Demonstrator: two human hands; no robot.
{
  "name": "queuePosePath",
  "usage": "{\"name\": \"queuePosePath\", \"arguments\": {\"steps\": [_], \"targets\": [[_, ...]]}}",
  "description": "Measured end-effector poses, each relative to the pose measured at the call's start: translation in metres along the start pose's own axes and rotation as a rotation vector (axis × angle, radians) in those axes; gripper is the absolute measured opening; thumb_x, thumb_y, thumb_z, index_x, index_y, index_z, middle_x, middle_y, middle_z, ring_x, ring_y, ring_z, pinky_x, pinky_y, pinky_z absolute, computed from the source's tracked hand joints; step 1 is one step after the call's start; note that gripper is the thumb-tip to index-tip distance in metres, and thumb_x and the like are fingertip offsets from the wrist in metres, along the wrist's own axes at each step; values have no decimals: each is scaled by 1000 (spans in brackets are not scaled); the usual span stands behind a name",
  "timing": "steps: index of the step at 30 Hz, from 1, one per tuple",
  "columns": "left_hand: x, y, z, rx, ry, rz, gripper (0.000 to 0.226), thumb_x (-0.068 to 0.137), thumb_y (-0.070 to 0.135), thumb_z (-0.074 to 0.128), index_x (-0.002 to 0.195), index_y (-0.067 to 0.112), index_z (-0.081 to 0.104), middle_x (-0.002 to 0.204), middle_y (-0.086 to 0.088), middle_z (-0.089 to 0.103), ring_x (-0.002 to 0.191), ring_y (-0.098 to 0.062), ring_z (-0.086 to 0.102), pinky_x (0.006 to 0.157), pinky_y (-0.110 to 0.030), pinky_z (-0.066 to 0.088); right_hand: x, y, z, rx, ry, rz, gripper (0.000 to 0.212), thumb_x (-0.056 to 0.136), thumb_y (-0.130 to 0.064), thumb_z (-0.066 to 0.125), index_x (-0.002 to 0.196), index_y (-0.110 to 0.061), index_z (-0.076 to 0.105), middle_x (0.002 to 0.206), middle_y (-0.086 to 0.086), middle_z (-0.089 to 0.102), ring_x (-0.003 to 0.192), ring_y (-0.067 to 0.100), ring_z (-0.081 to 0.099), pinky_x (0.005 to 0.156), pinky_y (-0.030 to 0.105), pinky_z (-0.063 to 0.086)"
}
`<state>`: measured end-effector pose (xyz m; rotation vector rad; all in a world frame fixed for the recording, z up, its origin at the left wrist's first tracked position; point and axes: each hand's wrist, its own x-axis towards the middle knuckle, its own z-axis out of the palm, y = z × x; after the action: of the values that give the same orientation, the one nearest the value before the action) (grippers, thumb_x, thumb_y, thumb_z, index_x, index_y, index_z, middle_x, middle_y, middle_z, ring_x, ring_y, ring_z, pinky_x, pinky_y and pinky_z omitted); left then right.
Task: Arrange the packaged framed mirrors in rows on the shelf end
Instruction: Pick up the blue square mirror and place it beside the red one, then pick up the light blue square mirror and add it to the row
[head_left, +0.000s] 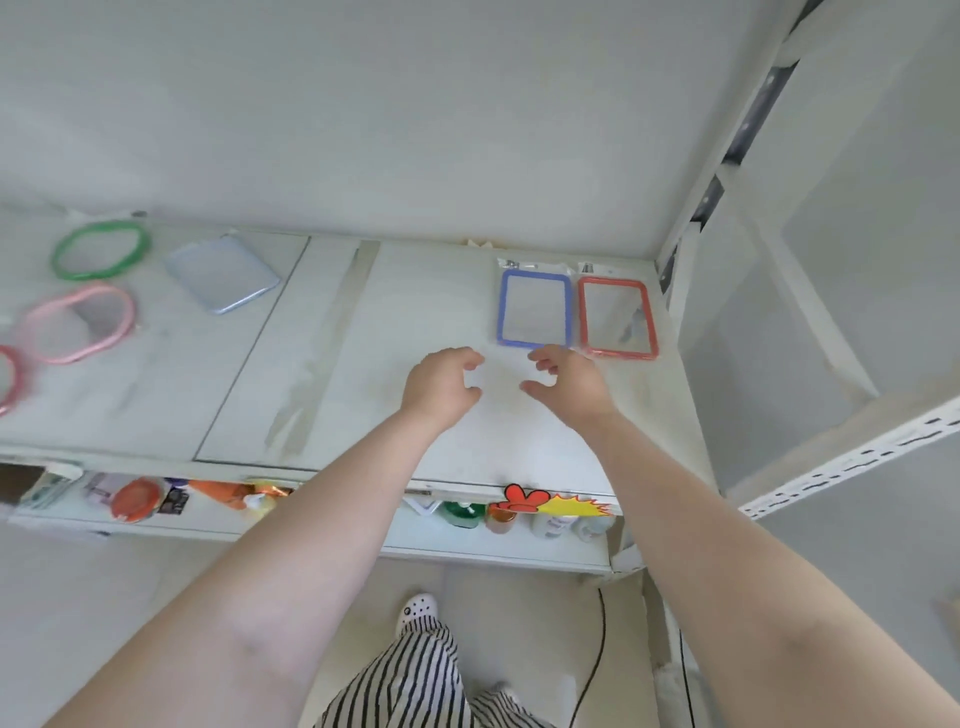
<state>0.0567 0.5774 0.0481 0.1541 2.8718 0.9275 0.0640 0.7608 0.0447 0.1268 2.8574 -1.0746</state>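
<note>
Two packaged mirrors, blue-framed (535, 308) and red-framed (617, 318), lie side by side at the shelf (441, 291) end, right of centre; below them, left hand (441, 387) and right hand (569, 382) hover, grips released, empty.

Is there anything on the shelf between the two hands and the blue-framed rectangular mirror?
Nothing visible. Only bare white shelf lies between the empty left hand, right hand and the blue-framed rectangular mirror.

White shelf (441, 312), blue-framed mirror (535, 307) just beside red-framed mirror (617, 318), round frames and pale blue tray at left
</note>
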Motion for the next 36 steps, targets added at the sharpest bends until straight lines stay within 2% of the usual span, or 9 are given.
{"name": "queuePosePath", "arguments": {"steps": [5, 12, 14, 18, 25, 33, 36], "targets": [[-39, -31, -29, 122, -3, -27, 43, 83, 16, 63, 125, 22, 59, 124, 4, 64, 117, -19, 58, 98, -30, 44, -33, -33, 29, -26, -54, -44, 40, 82, -25, 70, 121, -22, 62, 116, 0, 65, 114, 20, 55, 93, 33, 48], [-78, -90, -75, 83, -46, -46, 43, 81, 13, 64, 123, 22, 60, 120, 2, 66, 114, -20, 60, 98, -33, 47, -66, -89, 74, -42, -79, -82, 39, 82, -28, 70, 120, -23, 61, 115, -2, 63, 109, 18, 57, 87, 33, 50], [-92, -114, -96, 98, -40, -52, 44, 81, 13, 63, 123, 22, 59, 120, 3, 66, 115, -19, 59, 99, -32, 46, -75, -114, 94, -50, -95, -89, 39, 83, -28, 70, 120, -23, 61, 115, -1, 63, 109, 18, 57, 85, 33, 51], [-124, -172, -138, 113, -11, -61, 45, 80, 11, 61, 123, 22, 59, 120, 3, 66, 115, -19, 59, 98, -30, 46, -97, -170, 147, -87, -129, -122, 39, 82, -27, 69, 121, -22, 61, 114, 0, 64, 109, 20, 58, 93, 36, 49], [-170, -283, -195, 89, -28, -106, 45, 81, 9, 59, 124, 21, 59, 122, 1, 65, 114, -21, 58, 94, -31, 47, -137, -246, 244, -136, -204, -113, 35, 84, -25, 66, 119, -24, 62, 112, -2, 65, 105, 18, 59, 90, 33, 50], [-172, -350, -216, 30, -17, -172, 47, 79, 7, 59, 124, 23, 59, 122, 2, 64, 112, -20, 59, 85, -27, 45, -121, -294, 299, -195, -243, -124, 34, 84, -21, 65, 118, -21, 62, 113, -1, 65, 104, 19, 60, 89, 36, 52], [-156, -363, -223, 30, -17, -179, 46, 80, 8, 59, 124, 22, 59, 122, 1, 65, 113, -21, 58, 88, -28, 44, -96, -305, 311, -205, -249, -135, 34, 84, -24, 66, 118, -21, 62, 112, 0, 66, 104, 19, 60, 90, 35, 51]]}}
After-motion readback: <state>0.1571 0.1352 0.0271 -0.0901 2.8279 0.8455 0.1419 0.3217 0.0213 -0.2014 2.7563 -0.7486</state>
